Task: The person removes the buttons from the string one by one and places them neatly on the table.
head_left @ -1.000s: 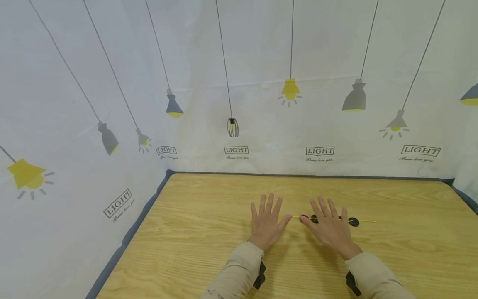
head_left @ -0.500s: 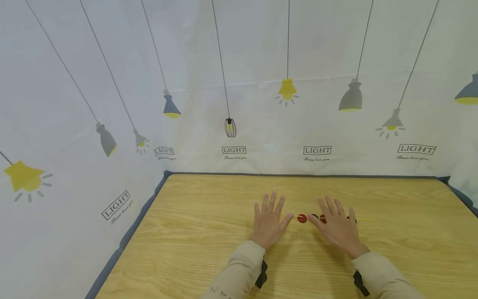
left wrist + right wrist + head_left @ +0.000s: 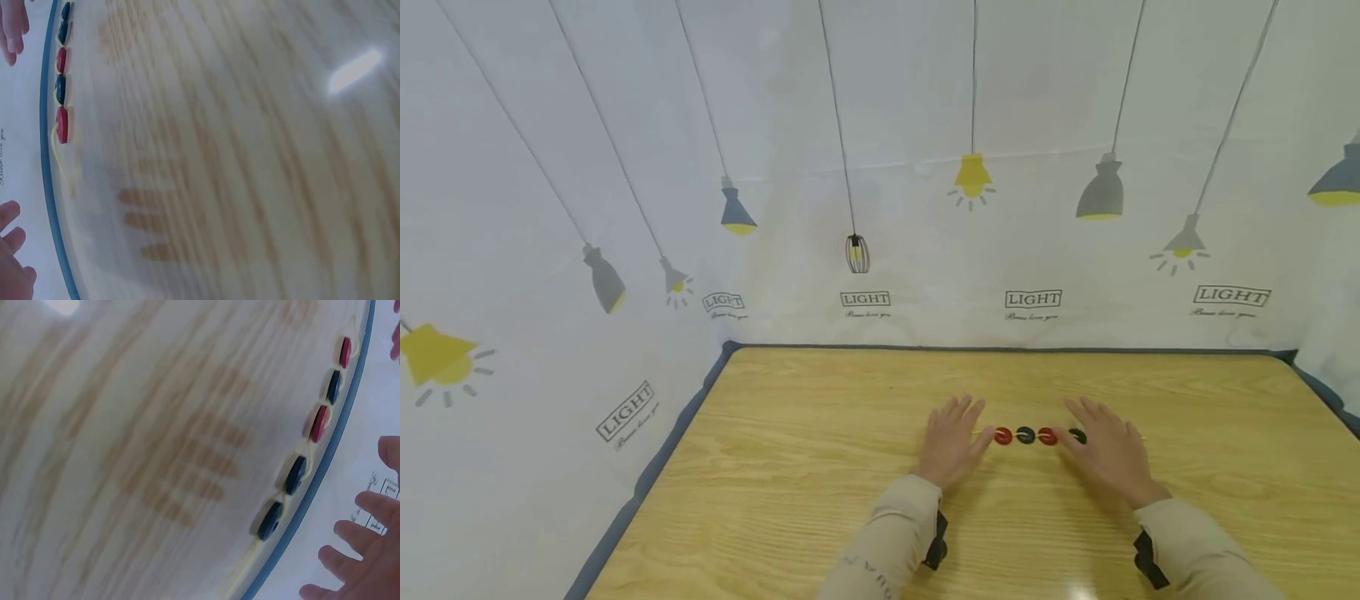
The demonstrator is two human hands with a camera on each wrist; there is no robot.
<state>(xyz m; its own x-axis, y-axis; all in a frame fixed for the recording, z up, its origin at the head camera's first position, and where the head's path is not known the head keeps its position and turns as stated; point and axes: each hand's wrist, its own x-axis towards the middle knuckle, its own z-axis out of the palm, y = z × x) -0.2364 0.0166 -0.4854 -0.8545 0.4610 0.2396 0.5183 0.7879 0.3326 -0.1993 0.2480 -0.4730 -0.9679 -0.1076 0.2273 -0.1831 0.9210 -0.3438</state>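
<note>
A row of round, button-like discs threaded on a yellow string (image 3: 245, 567) lies across the wooden table. In the head view, a red disc (image 3: 1003, 436) is leftmost, followed by a dark disc (image 3: 1026, 435), a second red disc (image 3: 1047, 436) and another dark disc (image 3: 1078, 435). The right wrist view shows a further dark disc (image 3: 270, 520) at that end. My left hand (image 3: 951, 446) hovers by the string's left end, fingers spread, holding nothing. Over the right part of the row, my right hand (image 3: 1108, 452) is raised with relaxed fingers, partly hiding it.
The wooden table (image 3: 790, 483) has a dark blue edge band (image 3: 677, 425) against the surrounding sheet. This white sheet (image 3: 925, 100), printed with hanging lamps, stands behind and to the left. Black straps sit at both wrists.
Both hands lift from flatter poses. The right hand shifts rightward, showing more of the discs, and the left hand moves slightly right. The string of discs stays on the table.
</note>
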